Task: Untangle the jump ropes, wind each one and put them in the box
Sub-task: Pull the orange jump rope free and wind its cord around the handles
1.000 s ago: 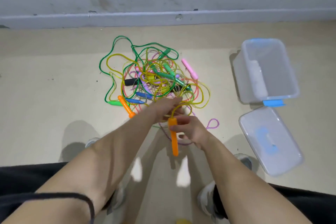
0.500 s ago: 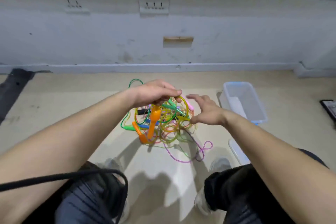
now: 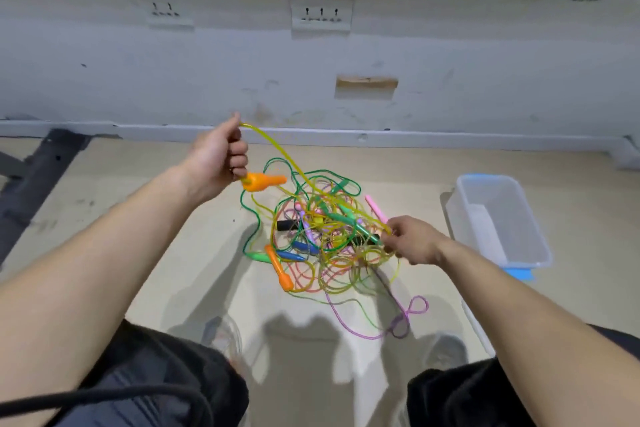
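Left hand (image 3: 216,156) wraps its grip round the orange plastic handle (image 3: 263,181) left of the tangled multicoloured rope heap (image 3: 322,229), right hand (image 3: 412,241) pinches the thin yellow plastic cord (image 3: 277,146) at its right edge, which looks light, springy, snag-prone.

No text, label, brand, number or sign can be read on any surface in view.

Surfaces checked:
- The wall socket plate (image 3: 322,15) shows dark slot marks only. Any print on it is too small to tell.
- The second socket plate (image 3: 169,12), left of the first at the same height, shows the same.
- The clear plastic box (image 3: 519,218), well below and to the right of the wall socket plate, shows nothing legible on its walls or rim.
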Motion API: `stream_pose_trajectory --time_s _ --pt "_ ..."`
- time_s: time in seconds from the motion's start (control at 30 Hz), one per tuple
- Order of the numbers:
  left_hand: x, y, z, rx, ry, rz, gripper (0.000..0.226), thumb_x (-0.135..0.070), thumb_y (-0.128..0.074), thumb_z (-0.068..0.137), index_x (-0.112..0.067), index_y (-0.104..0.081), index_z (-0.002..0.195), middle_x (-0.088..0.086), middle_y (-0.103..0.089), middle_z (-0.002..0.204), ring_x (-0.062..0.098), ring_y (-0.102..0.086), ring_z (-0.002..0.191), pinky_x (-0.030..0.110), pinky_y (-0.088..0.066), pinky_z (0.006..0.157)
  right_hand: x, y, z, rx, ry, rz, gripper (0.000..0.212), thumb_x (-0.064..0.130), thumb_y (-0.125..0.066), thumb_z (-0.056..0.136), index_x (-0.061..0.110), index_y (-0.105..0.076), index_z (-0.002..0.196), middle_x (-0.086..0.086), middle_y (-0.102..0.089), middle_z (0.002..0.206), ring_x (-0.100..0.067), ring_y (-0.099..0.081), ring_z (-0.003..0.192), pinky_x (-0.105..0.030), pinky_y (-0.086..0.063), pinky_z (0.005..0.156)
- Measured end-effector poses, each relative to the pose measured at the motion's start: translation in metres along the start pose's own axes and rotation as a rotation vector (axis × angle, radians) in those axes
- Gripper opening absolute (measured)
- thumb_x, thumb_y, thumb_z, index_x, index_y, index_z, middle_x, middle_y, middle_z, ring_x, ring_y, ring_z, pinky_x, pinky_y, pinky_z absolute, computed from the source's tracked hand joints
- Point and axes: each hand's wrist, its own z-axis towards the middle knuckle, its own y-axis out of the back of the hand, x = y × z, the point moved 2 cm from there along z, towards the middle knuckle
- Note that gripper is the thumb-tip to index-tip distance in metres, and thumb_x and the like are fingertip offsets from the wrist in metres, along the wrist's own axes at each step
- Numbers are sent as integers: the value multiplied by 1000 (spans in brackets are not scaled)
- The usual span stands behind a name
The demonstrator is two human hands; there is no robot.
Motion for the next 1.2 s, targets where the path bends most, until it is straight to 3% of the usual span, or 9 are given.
stream_pose_trajectory --time_s 0.13,0.37,0.53,0.7,0.77,0.87,1.03,1.1,1.2 --pt "4 -7 -1 -52 -207 662 37 -48 -75 70 -24 -47 66 -5 -62 58 12 -44 50 27 -33 53 33 13 0 -18 31 567 16 20 -51 105 6 -58 102 -8 -73 78 -31 -69 64 -33 -57 57" --pt "58 -66 -20 385 -262 865 46 -47 -82 76 -30 -66 115 -21 -64 103 -13 -58 85 12 -42 77 95 35 -8 18 188 1140 20 16 -44 106 5 -61 107 -2 -72 74 -20 -75 65 -24 -59 54" --pt "80 -74 -18 378 -349 1001 7 -29 -69 93 -23 -73 95 -27 -63 69 -11 -55 63 18 -44 66 105 57 -13 -26 275 1376 24 19 -43 106 5 -62 105 5 -66 65 -13 -70 56 -21 -58 53" --pt "63 -72 -8 357 -301 849 40 -37 -51 103 -17 -62 71 -4 -66 60 14 -52 53 25 -41 54 97 73 -7 -119 254 1606 30 29 -42 106 6 -62 102 -3 -74 75 -18 -74 67 -26 -60 58" --pt "53 -76 -8 347 -191 551 41 -31 -42 107 -14 -57 73 -1 -61 56 9 -41 45 18 -32 43 87 70 0 -171 156 1510 28 24 -39 105 8 -62 104 -9 -76 89 -21 -75 74 -29 -61 63" --pt "38 -84 -12 337 -54 127 37 -31 -39 107 -14 -51 76 2 -55 56 9 -39 42 19 -26 41 73 39 9 -207 32 981 25 8 -43 93 11 -67 100 -8 -72 97 -19 -66 77 -28 -50 66" --pt "26 -90 -16 390 85 -172 35 -37 -34 106 -21 -45 78 -4 -50 58 8 -38 44 20 -29 46 73 -38 17 192 178 273 44 22 -62 72 25 -67 115 0 -67 119 -17 -59 108 -33 -47 88" --pt "20 -87 -13 357 67 -221 35 -38 -33 106 -21 -45 78 -5 -52 59 8 -40 44 18 -30 46 64 -54 24 181 173 104 11 20 -63 85 21 -65 96 -4 -68 101 -22 -63 94 -37 -49 83" --pt "10 -70 -3 225 -23 -203 35 -37 -33 107 -21 -48 80 -4 -59 63 7 -45 48 17 -35 47 50 -56 29 200 144 151 15 18 -56 93 21 -50 80 -4 -62 78 -22 -56 72 -38 -46 67"
